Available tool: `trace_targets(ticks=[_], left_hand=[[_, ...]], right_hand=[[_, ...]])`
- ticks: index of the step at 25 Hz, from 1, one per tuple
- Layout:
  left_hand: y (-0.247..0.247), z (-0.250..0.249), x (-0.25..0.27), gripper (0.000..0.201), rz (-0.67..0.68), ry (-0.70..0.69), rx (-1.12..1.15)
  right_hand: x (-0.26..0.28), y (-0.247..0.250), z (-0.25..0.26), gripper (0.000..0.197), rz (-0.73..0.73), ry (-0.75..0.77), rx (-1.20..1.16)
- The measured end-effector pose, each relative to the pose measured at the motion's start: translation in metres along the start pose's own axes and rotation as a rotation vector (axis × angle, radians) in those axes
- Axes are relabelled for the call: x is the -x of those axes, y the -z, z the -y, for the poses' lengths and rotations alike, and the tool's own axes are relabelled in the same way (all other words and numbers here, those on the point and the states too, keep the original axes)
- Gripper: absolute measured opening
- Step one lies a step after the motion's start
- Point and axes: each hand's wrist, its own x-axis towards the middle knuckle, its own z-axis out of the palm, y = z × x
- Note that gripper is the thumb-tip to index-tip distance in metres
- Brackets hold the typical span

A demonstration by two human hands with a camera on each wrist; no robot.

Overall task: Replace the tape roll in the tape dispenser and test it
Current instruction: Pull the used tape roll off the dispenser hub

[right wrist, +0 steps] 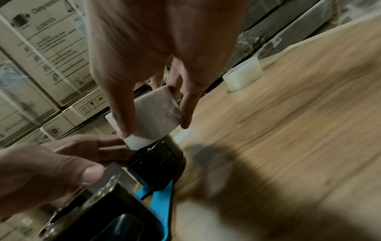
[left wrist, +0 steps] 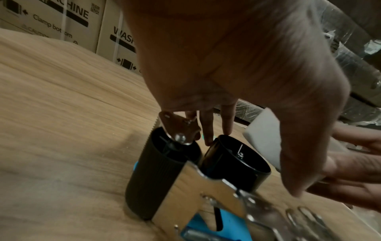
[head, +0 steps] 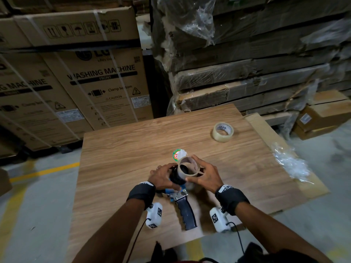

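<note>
The tape dispenser (head: 185, 207), with a blue frame and a black handle, lies on the wooden board (head: 133, 149). My left hand (head: 167, 176) grips its front end, thumb on the metal side plate (left wrist: 206, 187), fingertips between the ribbed roller (left wrist: 160, 171) and the black hub (left wrist: 237, 163). My right hand (head: 197, 172) pinches the empty cardboard core (head: 188, 168) between thumb and fingers, holding it tilted just above the hub (right wrist: 158, 156). In the right wrist view the core (right wrist: 154, 112) looks pale. The new clear tape roll (head: 223, 131) lies flat at the board's far right, apart from both hands.
A round green and red sticker (head: 178, 154) lies on the board just beyond the core. Crumpled clear plastic (head: 290, 164) sits at the board's right edge. Washing machine cartons (head: 85, 88) stand beyond the board on the left, wrapped flat packs (head: 256, 63) on the right.
</note>
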Motion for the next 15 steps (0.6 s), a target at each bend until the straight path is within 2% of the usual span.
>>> trace_targets(ticks=[3,5,9,12,15], left_hand=[[-0.008,-0.003,-0.001,0.11,-0.057,0.027,-0.018],[-0.013,-0.006,-0.002,0.108,-0.103,0.042,-0.036],[-0.018,-0.013,-0.003,0.089,-0.14,0.06,-0.037],[-0.022,-0.018,-0.004,0.078,-0.173,0.06,-0.035],[-0.028,-0.014,-0.011,0.084,-0.188,0.033,-0.006]], right_hand=[[0.005,0.021,-0.011,0.102,-0.083,-0.063,0.007],[0.011,0.039,-0.019,0.095,-0.151,-0.101,0.056],[0.024,0.081,-0.037,0.091,-0.302,-0.208,0.081],[0.03,0.112,-0.045,0.079,-0.411,-0.266,0.114],[0.03,0.146,-0.064,0.067,-0.51,-0.311,0.143]])
